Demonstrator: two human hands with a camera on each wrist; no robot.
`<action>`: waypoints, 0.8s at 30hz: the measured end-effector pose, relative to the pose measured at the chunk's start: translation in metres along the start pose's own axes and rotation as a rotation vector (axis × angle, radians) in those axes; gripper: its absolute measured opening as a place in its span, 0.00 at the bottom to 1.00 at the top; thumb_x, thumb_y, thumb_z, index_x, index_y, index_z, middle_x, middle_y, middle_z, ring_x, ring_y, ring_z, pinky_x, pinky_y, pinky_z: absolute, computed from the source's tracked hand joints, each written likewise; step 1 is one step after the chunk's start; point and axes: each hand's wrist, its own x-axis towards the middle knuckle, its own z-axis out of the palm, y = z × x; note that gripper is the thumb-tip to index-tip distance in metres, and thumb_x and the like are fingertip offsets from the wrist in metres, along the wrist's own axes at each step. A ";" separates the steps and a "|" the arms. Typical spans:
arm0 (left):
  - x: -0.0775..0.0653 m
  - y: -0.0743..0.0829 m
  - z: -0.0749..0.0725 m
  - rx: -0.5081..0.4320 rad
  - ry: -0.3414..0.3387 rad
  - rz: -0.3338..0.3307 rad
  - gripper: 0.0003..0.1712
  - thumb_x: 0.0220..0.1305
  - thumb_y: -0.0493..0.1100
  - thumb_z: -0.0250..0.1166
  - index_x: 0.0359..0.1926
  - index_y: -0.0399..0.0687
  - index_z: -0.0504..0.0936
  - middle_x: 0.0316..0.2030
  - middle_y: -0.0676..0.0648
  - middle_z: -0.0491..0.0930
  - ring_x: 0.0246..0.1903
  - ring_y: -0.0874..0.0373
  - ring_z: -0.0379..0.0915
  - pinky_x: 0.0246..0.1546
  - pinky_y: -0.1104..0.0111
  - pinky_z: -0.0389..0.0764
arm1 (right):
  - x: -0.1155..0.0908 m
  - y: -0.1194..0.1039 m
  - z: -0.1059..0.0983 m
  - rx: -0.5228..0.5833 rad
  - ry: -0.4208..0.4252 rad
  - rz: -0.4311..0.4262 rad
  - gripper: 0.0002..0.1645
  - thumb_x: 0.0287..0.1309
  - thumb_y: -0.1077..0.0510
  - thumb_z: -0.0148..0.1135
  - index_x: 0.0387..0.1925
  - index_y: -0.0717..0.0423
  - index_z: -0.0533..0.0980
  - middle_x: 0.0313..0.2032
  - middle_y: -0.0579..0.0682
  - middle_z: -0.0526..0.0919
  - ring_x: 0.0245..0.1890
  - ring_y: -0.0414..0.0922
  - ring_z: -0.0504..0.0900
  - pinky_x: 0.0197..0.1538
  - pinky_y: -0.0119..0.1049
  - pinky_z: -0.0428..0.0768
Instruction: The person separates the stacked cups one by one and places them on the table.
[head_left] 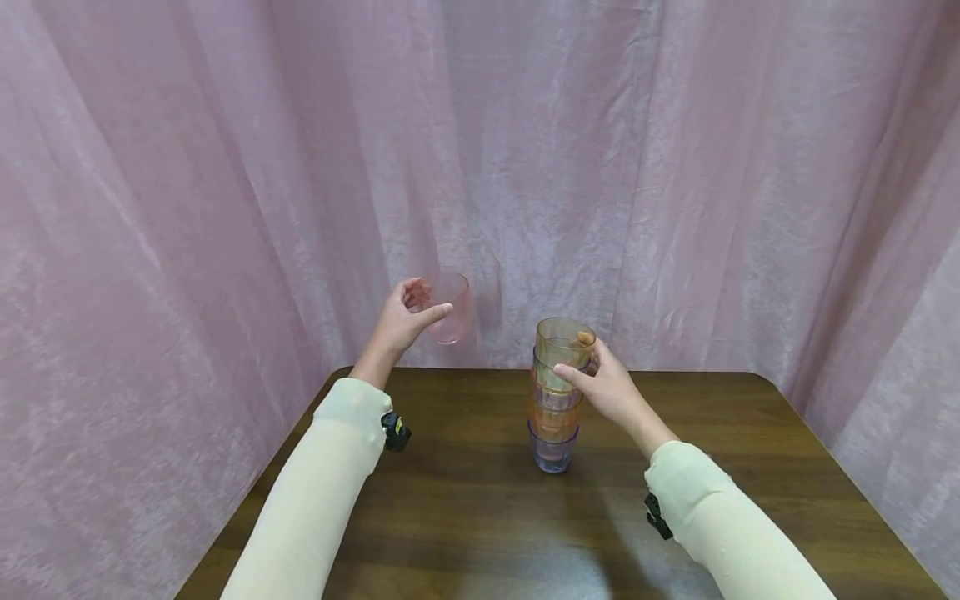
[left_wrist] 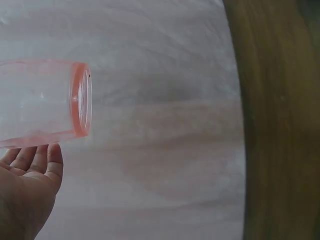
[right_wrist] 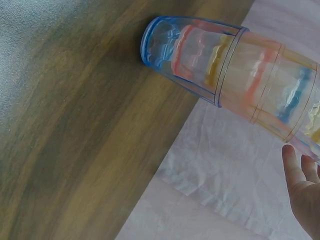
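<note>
My left hand holds a clear pink plastic cup up above the far left part of the table, between thumb and fingers. In the left wrist view the cup shows its thick pink base, and the fingers lie along its side. A tall upright stack of nested clear cups stands on the table, with a blue cup at the bottom. Around the yellow cup at the stack's top, my right hand has its thumb and fingers on opposite sides.
The brown wooden table has rounded far corners. Right behind its far edge hangs a pink velvet curtain, which also runs along both sides. Each sleeve carries a small black device near the wrist.
</note>
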 end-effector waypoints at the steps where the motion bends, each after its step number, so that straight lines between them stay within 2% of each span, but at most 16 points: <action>1: -0.001 -0.004 -0.002 0.016 0.004 -0.015 0.50 0.56 0.51 0.75 0.72 0.40 0.59 0.65 0.42 0.69 0.65 0.48 0.64 0.65 0.57 0.65 | -0.001 -0.002 0.000 0.001 -0.002 0.000 0.53 0.63 0.40 0.65 0.77 0.56 0.48 0.70 0.65 0.63 0.65 0.63 0.69 0.63 0.58 0.70; 7: -0.009 -0.031 -0.006 0.040 0.024 -0.063 0.50 0.55 0.53 0.76 0.71 0.41 0.60 0.66 0.41 0.69 0.65 0.48 0.63 0.66 0.56 0.65 | -0.012 -0.029 -0.001 -0.008 -0.009 0.016 0.48 0.67 0.49 0.63 0.75 0.63 0.49 0.68 0.69 0.64 0.63 0.65 0.70 0.63 0.58 0.70; 10: -0.013 -0.044 -0.005 0.035 0.022 -0.084 0.50 0.56 0.52 0.76 0.72 0.40 0.60 0.66 0.41 0.68 0.65 0.47 0.62 0.66 0.56 0.64 | -0.013 -0.033 -0.001 -0.016 -0.009 0.021 0.47 0.68 0.51 0.63 0.75 0.65 0.49 0.68 0.70 0.64 0.63 0.65 0.70 0.62 0.58 0.71; 18: -0.027 -0.081 0.005 -0.001 0.017 -0.127 0.50 0.56 0.50 0.76 0.71 0.37 0.59 0.66 0.39 0.66 0.66 0.45 0.62 0.66 0.56 0.64 | 0.000 -0.001 -0.002 -0.015 0.003 0.019 0.54 0.64 0.40 0.64 0.77 0.57 0.47 0.69 0.66 0.63 0.64 0.62 0.71 0.63 0.57 0.71; 24: -0.037 -0.107 0.011 0.076 0.035 -0.191 0.52 0.54 0.55 0.76 0.71 0.41 0.60 0.66 0.40 0.66 0.66 0.44 0.62 0.65 0.52 0.66 | 0.002 0.005 -0.002 -0.022 0.009 0.016 0.55 0.61 0.36 0.64 0.77 0.55 0.49 0.69 0.65 0.64 0.64 0.62 0.71 0.63 0.58 0.70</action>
